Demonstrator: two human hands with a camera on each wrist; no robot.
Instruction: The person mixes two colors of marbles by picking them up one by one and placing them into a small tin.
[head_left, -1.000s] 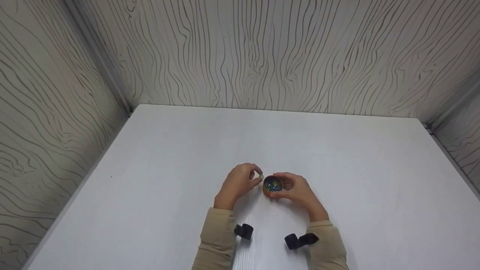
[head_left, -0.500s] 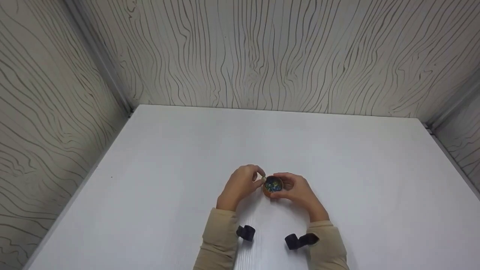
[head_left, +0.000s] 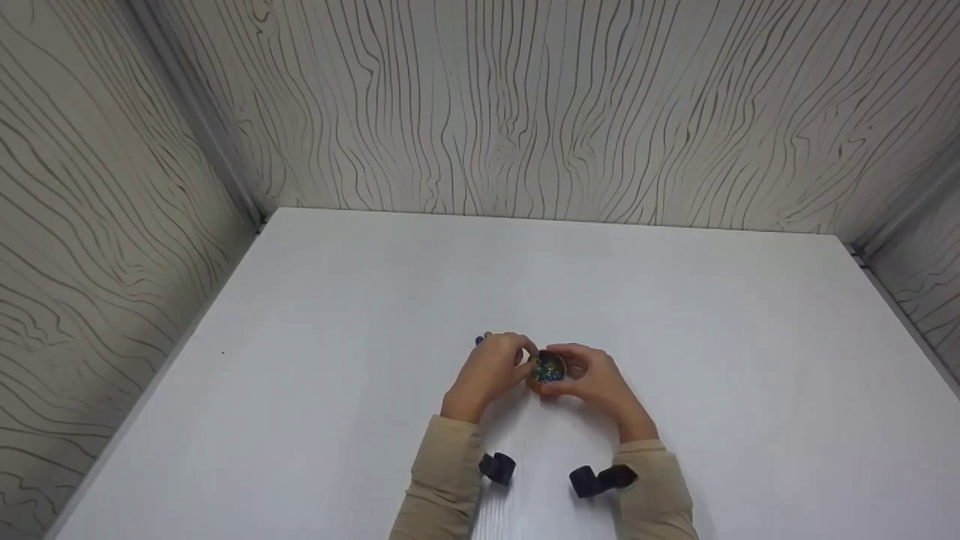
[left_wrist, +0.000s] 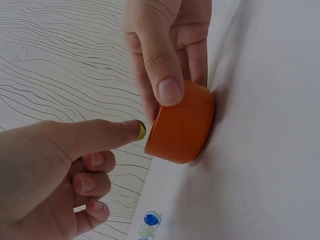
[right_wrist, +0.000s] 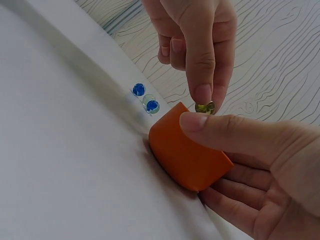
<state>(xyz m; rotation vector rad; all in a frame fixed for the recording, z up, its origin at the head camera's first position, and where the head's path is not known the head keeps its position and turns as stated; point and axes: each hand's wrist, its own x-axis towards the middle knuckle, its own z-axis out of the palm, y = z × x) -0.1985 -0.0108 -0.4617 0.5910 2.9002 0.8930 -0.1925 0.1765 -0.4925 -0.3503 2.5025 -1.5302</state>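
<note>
A small orange bowl (left_wrist: 186, 131) stands on the white table, and the head view shows blue, green and yellow glass marbles (head_left: 550, 369) inside it. My right hand (head_left: 600, 384) holds the bowl from the right, thumb and fingers around its wall. Between thumb and index finger, my left hand (head_left: 489, 373) pinches a yellow-green marble (right_wrist: 205, 107) at the bowl's rim. The other fingers of that hand are curled. Beyond the bowl in the right wrist view lie loose blue marbles (right_wrist: 139, 90) and pale green ones, partly overlapping.
The white tabletop (head_left: 337, 315) spreads around both hands. Wood-grain patterned walls (head_left: 480, 112) rise behind it and at the sides. Black wrist mounts (head_left: 498, 469) are on both sleeves, near the table surface.
My left hand has moved right and slightly down, bringing the pinched marble to the bowl's rim. Loose marbles have come into sight behind that hand. The right hand and bowl stay put.
</note>
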